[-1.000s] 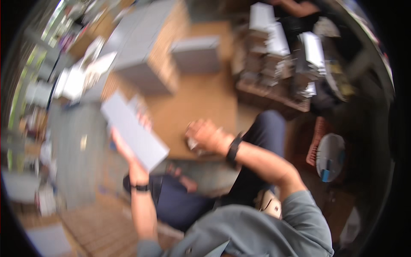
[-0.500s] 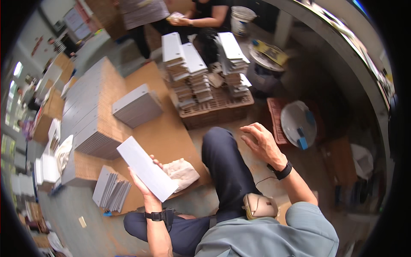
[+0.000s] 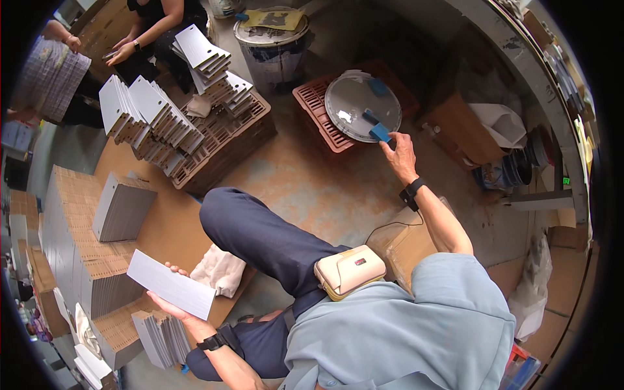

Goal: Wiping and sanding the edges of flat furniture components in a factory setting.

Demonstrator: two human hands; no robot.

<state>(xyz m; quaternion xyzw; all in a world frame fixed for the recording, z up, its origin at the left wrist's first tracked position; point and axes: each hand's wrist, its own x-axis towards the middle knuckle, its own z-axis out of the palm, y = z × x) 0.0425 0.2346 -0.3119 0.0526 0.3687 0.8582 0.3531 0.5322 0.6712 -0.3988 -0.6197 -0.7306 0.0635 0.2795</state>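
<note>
Up ahead and to the person's right, the right hand (image 3: 400,151) stretches out at full reach, fingertips touching a small blue block-shaped tool (image 3: 380,132) that rests on the near rim of a round grey metal lid (image 3: 354,104), itself lying on a red slatted plastic crate (image 3: 316,114); whether the fingers have closed on it I cannot tell. Well apart, low on the left, the left hand (image 3: 177,305) grips a flat white rectangular card (image 3: 170,284), its long axis slanting down to the right, just beside the stacks of grey cards (image 3: 120,208).
</note>
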